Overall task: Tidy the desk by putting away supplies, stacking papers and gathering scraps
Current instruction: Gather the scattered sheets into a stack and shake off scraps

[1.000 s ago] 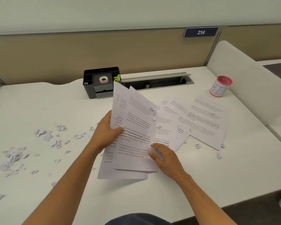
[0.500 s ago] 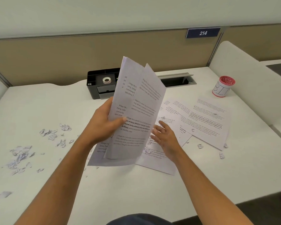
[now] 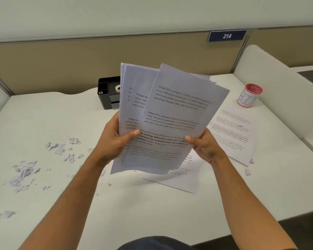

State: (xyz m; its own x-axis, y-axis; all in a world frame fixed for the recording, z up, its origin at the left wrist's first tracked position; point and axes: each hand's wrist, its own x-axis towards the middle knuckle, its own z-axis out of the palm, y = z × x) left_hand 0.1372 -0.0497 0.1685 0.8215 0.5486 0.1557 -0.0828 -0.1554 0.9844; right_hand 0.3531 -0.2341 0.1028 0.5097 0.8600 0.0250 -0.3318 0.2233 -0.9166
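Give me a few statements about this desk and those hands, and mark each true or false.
1. Both hands, left and right, hold the fanned printed sheets. True.
2. The torn paper scraps lie right of the sheets. False: they lie to the left.
3. The red-lidded cup lies tipped over. False: it stands upright.
4. More printed pages lie flat on the desk. True.
5. The sign reads 412. False: it reads 214.

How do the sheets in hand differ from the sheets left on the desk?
The held sheets are raised upright and fanned, gripped by the left hand and right hand; the desk sheets lie flat and spread apart, untouched. Both sets are white pages of printed text.
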